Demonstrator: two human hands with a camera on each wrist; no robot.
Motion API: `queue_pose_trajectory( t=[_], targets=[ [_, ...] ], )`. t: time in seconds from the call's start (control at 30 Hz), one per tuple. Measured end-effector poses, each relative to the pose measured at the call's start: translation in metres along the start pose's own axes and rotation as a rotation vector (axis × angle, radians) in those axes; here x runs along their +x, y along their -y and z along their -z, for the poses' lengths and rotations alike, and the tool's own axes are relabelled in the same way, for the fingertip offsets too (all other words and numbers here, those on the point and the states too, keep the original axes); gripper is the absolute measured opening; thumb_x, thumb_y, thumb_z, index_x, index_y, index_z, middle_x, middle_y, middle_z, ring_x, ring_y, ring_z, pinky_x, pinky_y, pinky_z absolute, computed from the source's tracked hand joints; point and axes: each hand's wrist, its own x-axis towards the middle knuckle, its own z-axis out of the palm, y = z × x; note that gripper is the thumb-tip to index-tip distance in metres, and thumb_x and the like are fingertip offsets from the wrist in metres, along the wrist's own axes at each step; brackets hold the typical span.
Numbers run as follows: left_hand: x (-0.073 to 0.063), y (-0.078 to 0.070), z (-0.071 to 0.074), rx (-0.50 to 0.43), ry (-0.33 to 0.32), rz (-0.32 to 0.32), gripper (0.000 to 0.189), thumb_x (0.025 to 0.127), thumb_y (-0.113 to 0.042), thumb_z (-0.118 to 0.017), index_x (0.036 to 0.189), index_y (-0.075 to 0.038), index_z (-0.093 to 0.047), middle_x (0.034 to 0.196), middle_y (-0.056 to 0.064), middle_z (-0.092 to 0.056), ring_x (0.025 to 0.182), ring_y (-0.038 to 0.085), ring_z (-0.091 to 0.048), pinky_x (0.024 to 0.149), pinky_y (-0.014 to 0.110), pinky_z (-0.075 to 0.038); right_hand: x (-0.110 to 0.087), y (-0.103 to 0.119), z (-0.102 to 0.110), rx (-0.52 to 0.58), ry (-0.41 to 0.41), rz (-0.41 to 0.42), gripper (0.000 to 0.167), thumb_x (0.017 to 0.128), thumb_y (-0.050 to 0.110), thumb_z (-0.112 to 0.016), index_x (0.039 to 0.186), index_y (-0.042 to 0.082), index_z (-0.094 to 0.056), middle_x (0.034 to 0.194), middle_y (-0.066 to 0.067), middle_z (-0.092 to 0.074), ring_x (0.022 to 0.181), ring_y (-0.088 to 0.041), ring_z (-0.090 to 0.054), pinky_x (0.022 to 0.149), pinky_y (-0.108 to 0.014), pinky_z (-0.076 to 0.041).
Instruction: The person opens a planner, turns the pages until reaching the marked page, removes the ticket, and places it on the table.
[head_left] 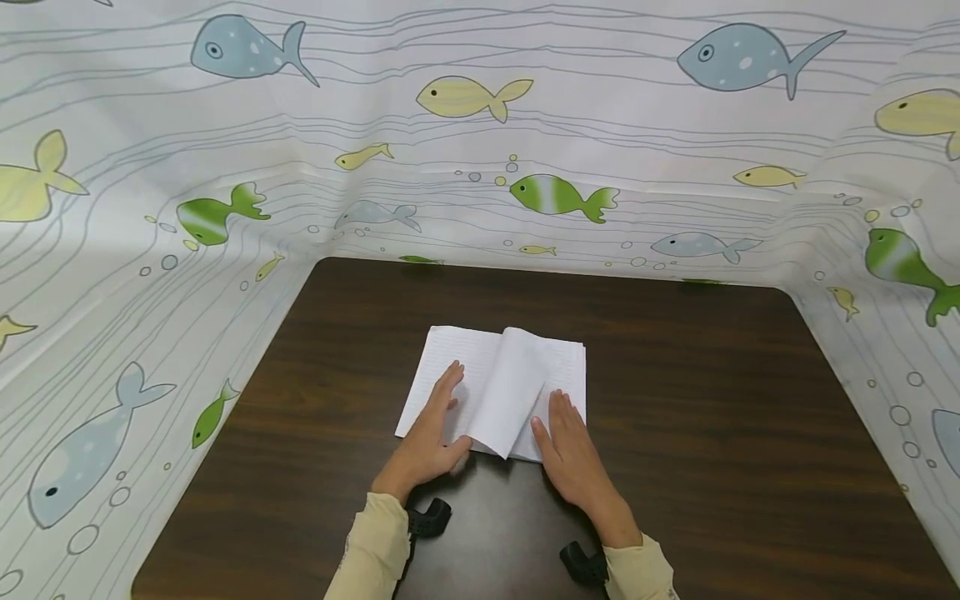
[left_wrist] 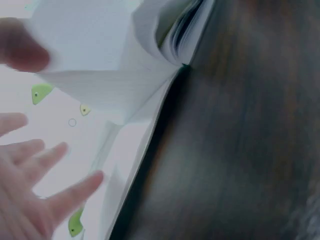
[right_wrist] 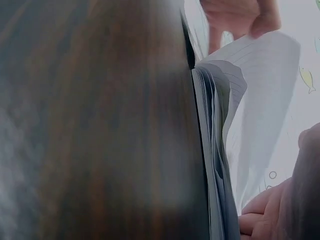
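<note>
Lying open at the middle of the dark table [head_left: 675,433], a notebook [head_left: 450,358] has one page [head_left: 506,392] arched over. The left hand [head_left: 431,433] pinches that page's lower corner, fingers spread on the left leaf; the right hand [head_left: 573,450] rests flat on the right leaf.

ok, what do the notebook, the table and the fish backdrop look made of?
Notebook: thin ruled paper, matte; the page over which the left hand curls bends softly without creasing.
Table: dark wood or wood-look laminate, with streaky grain and a slight sheen; which of the two is unclear.
Backdrop: probably thin plastic or coated cloth, printed with fish; it creases and drapes, with a faint gloss.
</note>
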Motion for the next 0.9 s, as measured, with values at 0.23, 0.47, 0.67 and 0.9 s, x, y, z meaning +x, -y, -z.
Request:
queue_pose_trajectory(
  t=[0.23, 0.47, 0.67, 0.9],
  targets=[
    [0.003, 0.003, -0.002, 0.112, -0.313, -0.076, 0.084, 0.082, 0.013, -0.057, 0.160, 0.000, -0.029, 0.162, 0.022, -0.033, 0.145, 0.037, -0.041, 0.120, 0.038, -0.035, 0.000, 0.001, 0.001, -0.021, 0.012, 0.000, 0.074, 0.111, 0.040, -0.042, 0.158, -0.014, -0.021, 0.167, -0.027, -0.019, 0.157, -0.040, -0.014, 0.125, -0.057, -0.012],
    [0.006, 0.008, -0.006, 0.601, -0.422, 0.000, 0.067, 0.071, 0.026, -0.068, 0.133, 0.000, -0.065, 0.149, 0.027, -0.050, 0.144, 0.043, -0.042, 0.118, 0.067, -0.027, -0.002, 0.001, 0.001, -0.088, 0.010, 0.052, 0.075, 0.108, 0.035, -0.052, 0.155, -0.017, -0.024, 0.165, -0.031, -0.021, 0.155, -0.044, -0.016, 0.124, -0.059, -0.015],
    [0.005, 0.005, -0.020, 0.433, -0.115, -0.036, 0.047, 0.092, 0.003, -0.072, 0.138, 0.001, -0.062, 0.149, 0.019, -0.056, 0.142, 0.036, -0.048, 0.118, 0.053, -0.034, -0.003, 0.002, 0.005, -0.178, 0.000, 0.075, 0.073, 0.105, 0.030, -0.059, 0.151, -0.019, -0.032, 0.161, -0.035, -0.029, 0.152, -0.047, -0.024, 0.123, -0.060, -0.021],
    [0.003, -0.008, -0.039, 0.514, 0.281, 0.023, 0.064, 0.104, -0.043, -0.061, 0.157, -0.011, -0.046, 0.164, 0.008, -0.038, 0.154, 0.025, -0.031, 0.124, 0.045, -0.026, -0.003, 0.004, 0.017, -0.268, -0.096, 0.070, 0.060, 0.103, 0.025, -0.063, 0.140, -0.020, -0.050, 0.149, -0.038, -0.046, 0.143, -0.048, -0.042, 0.119, -0.061, -0.029]
  ],
)
